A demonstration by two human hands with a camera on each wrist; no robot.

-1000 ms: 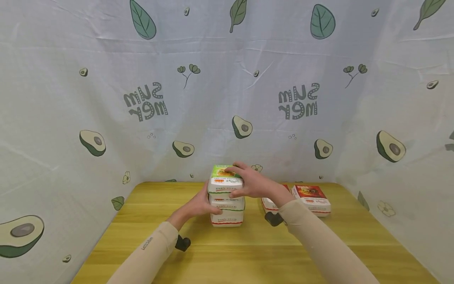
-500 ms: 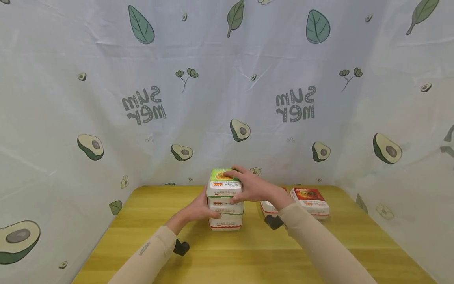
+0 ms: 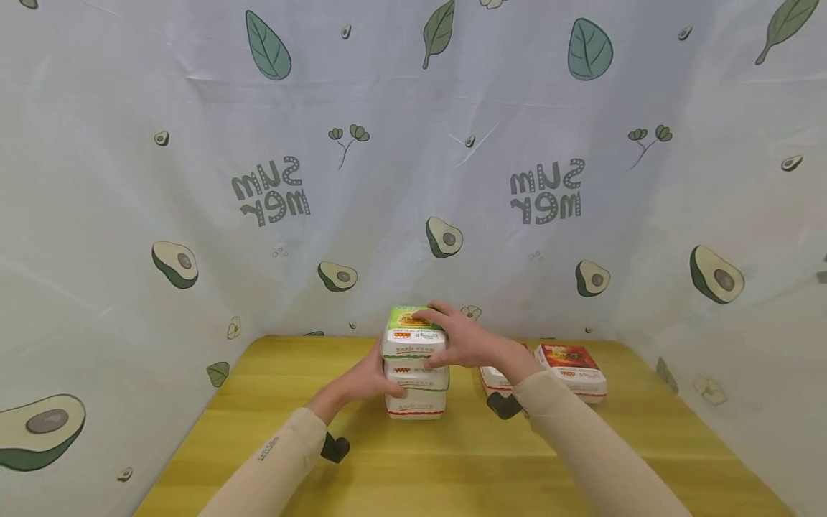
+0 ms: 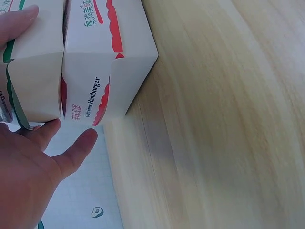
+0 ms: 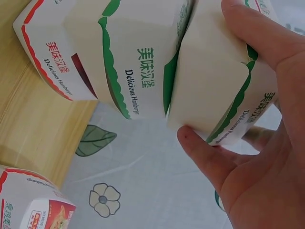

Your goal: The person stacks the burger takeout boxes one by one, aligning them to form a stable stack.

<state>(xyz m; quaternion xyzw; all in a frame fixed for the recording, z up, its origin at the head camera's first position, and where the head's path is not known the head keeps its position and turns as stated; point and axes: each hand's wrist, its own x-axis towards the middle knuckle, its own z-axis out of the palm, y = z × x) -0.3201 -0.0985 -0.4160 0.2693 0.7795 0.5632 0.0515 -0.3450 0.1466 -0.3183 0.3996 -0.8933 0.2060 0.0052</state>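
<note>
Three white hamburger cartons stand stacked at mid-table in the head view. The bottom carton has red trim; the middle carton has green trim. On them sits the top carton, with a green lid picturing a burger. My left hand holds the left side of the stack around the middle carton, thumb across its front, fingers at the far side. My right hand grips the top carton from the right, thumb in front and fingers over the lid and back. In the right wrist view, the top carton sits slightly skewed on the middle one.
Right of the stack lie two red-lidded cartons: one is partly hidden behind my right wrist, the other is further right. The wooden table ends at a pale printed curtain behind and at the sides.
The head view shifts slightly. Both hands keep their places on the stack, and the cartons show no clear movement.
</note>
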